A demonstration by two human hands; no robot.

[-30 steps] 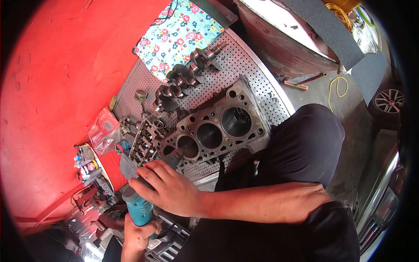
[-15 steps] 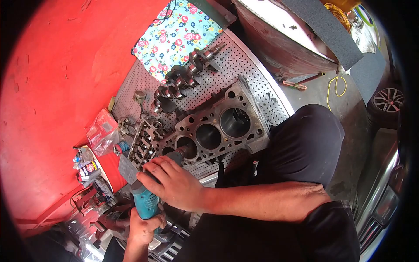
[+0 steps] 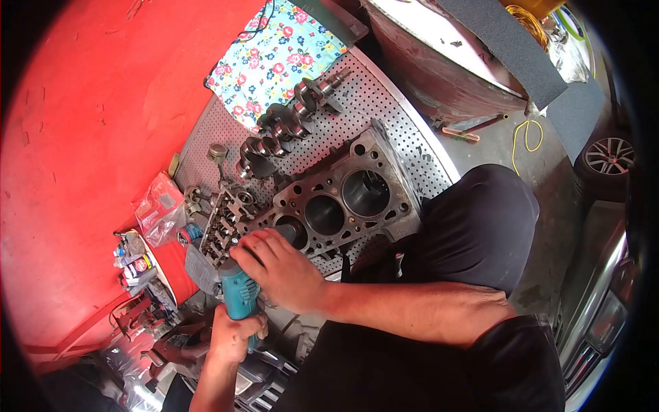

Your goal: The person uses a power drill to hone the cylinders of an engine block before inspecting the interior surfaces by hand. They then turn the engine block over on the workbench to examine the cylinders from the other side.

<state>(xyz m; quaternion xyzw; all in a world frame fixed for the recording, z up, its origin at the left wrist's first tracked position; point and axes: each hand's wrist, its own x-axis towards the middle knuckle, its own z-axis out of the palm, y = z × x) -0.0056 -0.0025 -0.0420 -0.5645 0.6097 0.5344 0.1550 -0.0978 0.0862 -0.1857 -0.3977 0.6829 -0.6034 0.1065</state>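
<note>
My left hand (image 3: 235,333) is wrapped around the handle of a teal power drill (image 3: 240,292). My right hand (image 3: 278,271) is closed over the drill's front end, its back facing up. A dark attachment (image 3: 287,235) shows beyond the right fingers, at the third cylinder bore of an engine block (image 3: 334,237); its tip is hidden. The block lies with its flat, bored face upward on a perforated metal table (image 3: 405,123). Left of the block sits a cylinder head (image 3: 223,220) with valve parts on it.
A crankshaft (image 3: 278,134) lies behind the block, beside a floral cloth (image 3: 274,62). A piston with its rod (image 3: 217,152) stands near the red wall (image 3: 82,137). Bottles (image 3: 137,264) stand at left. My knee (image 3: 480,213) is close to the block's right end.
The drill and both hands have shifted right and slightly up toward the block. The attachment, more visible before, is now mostly covered by my right hand. The view has drifted a little.
</note>
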